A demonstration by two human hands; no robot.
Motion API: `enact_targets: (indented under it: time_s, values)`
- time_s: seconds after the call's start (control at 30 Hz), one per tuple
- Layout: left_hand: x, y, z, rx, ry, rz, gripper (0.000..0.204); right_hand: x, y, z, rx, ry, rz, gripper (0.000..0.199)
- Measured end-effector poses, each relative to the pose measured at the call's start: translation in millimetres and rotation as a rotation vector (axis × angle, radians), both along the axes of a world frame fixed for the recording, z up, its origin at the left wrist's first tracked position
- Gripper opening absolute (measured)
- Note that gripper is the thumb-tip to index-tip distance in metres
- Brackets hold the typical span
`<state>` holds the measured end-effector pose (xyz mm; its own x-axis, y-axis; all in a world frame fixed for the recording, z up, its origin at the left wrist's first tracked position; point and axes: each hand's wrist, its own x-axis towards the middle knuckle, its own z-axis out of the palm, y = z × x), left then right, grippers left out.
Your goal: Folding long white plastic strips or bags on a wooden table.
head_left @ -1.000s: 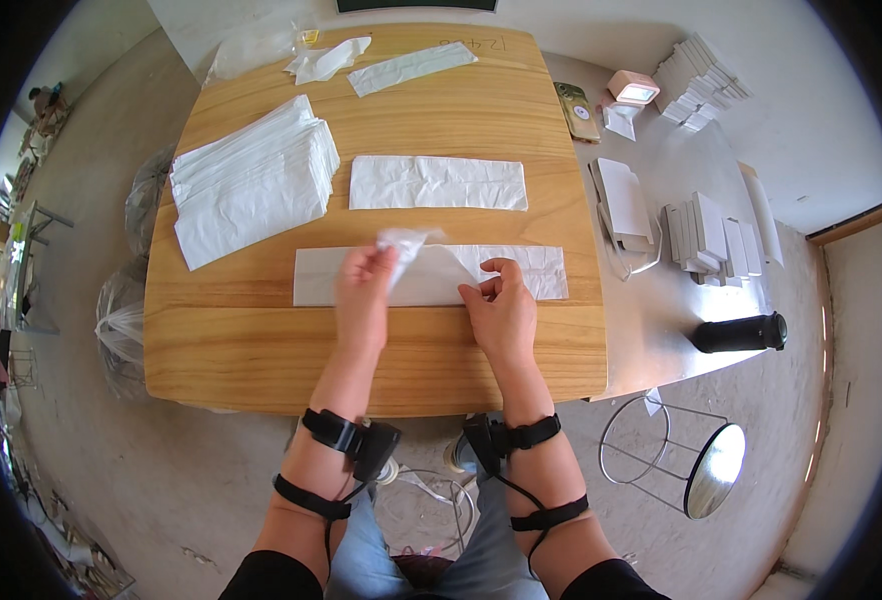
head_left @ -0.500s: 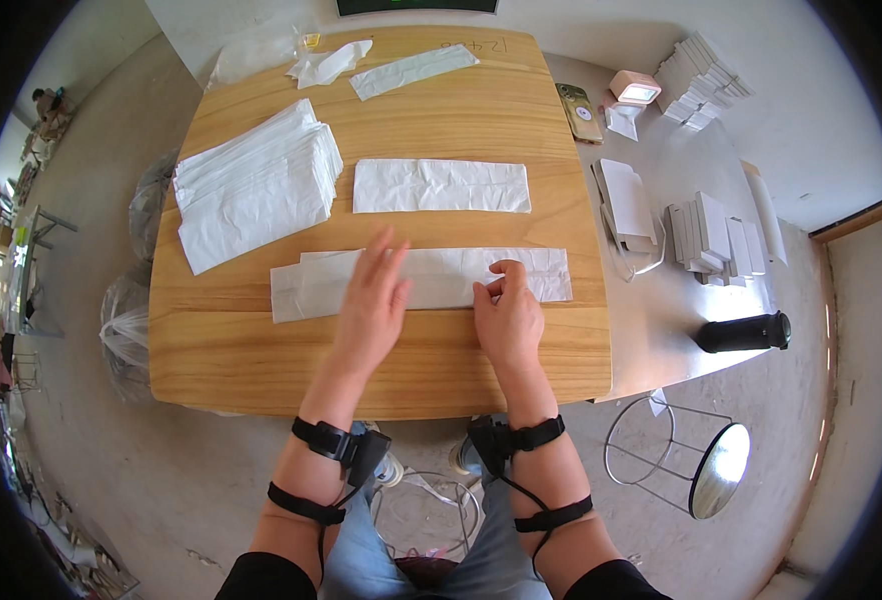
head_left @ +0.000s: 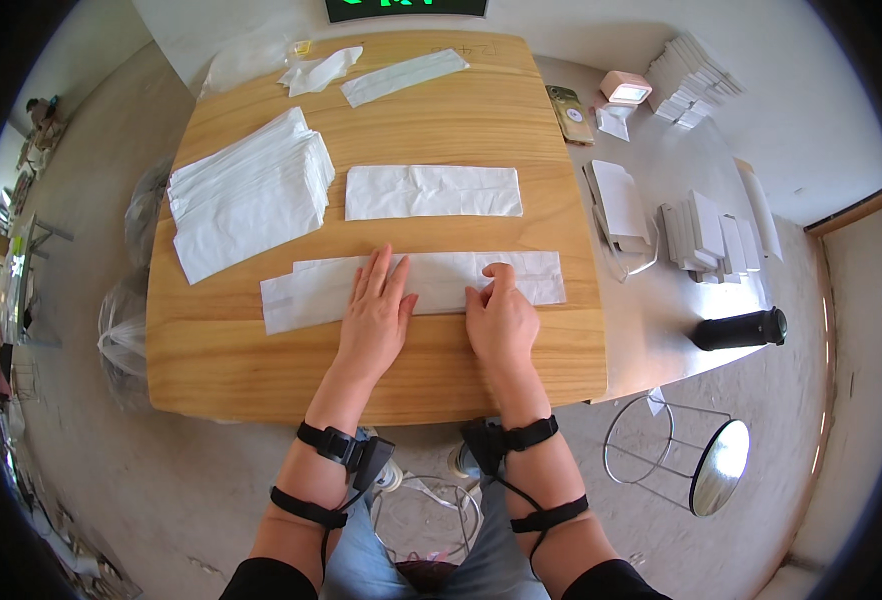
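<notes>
1. The left hand [head_left: 374,318] and right hand [head_left: 501,318] cover the middle of the long white paper bag [head_left: 416,285]
2. The dark green panel [head_left: 406,8] at the far edge is cut off
3. Far-right white packets [head_left: 696,70] are too small to tell

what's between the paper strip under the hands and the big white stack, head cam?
Only bare wood tabletop between the long white paper strip and the stack of white paper bags in the head view; the separate flat bag lies right of the stack.
</notes>
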<state>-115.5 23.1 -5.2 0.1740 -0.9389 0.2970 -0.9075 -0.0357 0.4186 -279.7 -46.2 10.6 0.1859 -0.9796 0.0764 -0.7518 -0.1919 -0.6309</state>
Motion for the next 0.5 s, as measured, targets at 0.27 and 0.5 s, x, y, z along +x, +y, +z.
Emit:
enact_targets:
  time_s: [0.27, 0.5]
  values:
    - [-32.5, -7.7, 6.6, 0.008, -0.041, -0.131, 0.051, -71.5, -34.5, 7.0, -0.147, 0.233, -0.240, 0.031]
    - [-52.4, -8.4, -0.2, 0.014, -0.051, -0.227, 0.059, -84.3, -40.3, 5.1, -0.045, 0.328, -0.283, 0.027]
